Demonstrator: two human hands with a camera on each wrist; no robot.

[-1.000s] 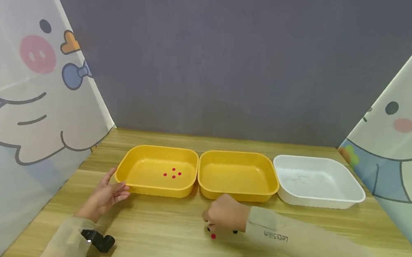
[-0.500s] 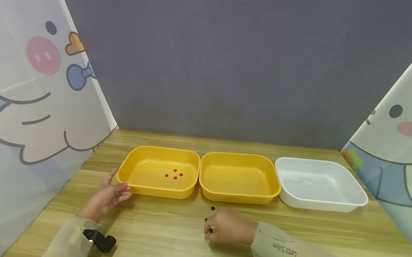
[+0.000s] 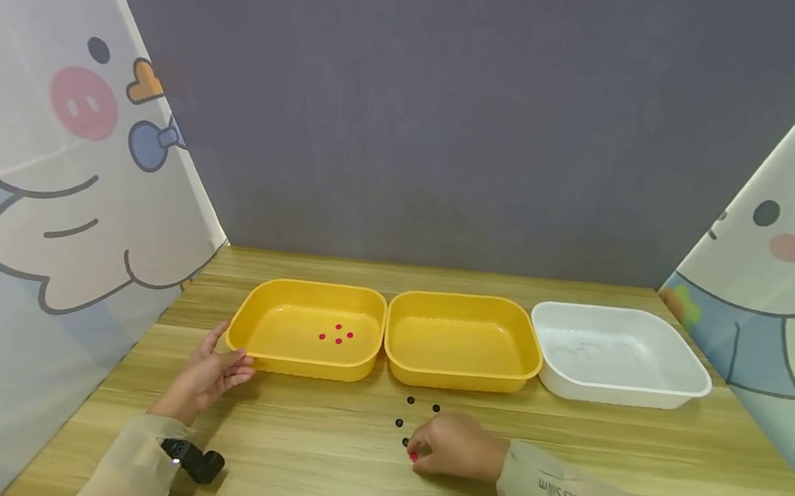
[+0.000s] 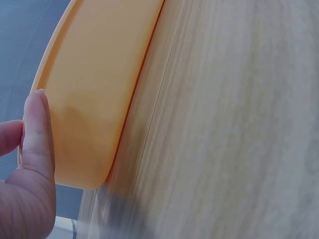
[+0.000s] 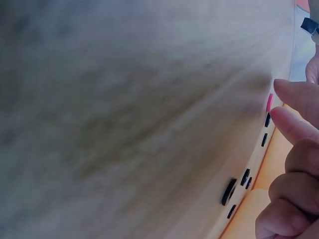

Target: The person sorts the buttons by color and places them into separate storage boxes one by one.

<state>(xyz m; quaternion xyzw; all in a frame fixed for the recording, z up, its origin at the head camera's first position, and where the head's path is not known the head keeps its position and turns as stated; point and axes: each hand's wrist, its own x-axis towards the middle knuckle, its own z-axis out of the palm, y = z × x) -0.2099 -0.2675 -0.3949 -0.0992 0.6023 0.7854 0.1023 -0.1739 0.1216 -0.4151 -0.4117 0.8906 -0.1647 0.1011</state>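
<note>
My left hand [image 3: 208,377] is at the front left corner of the left yellow tray [image 3: 300,368]; its thumb and fingers pinch the rim, as the left wrist view also shows with the tray wall [image 4: 94,99]. In the left tray lie several small red discs [image 3: 339,327]. Low over the table, my right hand [image 3: 456,445] has thumb and forefinger around a small red disc [image 3: 413,457], the other fingers curled. In the right wrist view the fingertips sit at either side of that flat disc [image 5: 269,103]. Several small black discs [image 3: 399,423] lie beside the right hand, some hidden by it.
A second yellow tray [image 3: 460,382] stands against the left one, with a white tray [image 3: 617,394] to its right. They stand in a row on a wooden table [image 3: 305,463]. A grey panel [image 3: 452,125] rises behind, and printed cloth walls flank both sides.
My right hand has drawn back toward me and slightly right from the tray side, uncovering black discs, and its fingertips are now around the red disc. The left hand stays at the tray corner.
</note>
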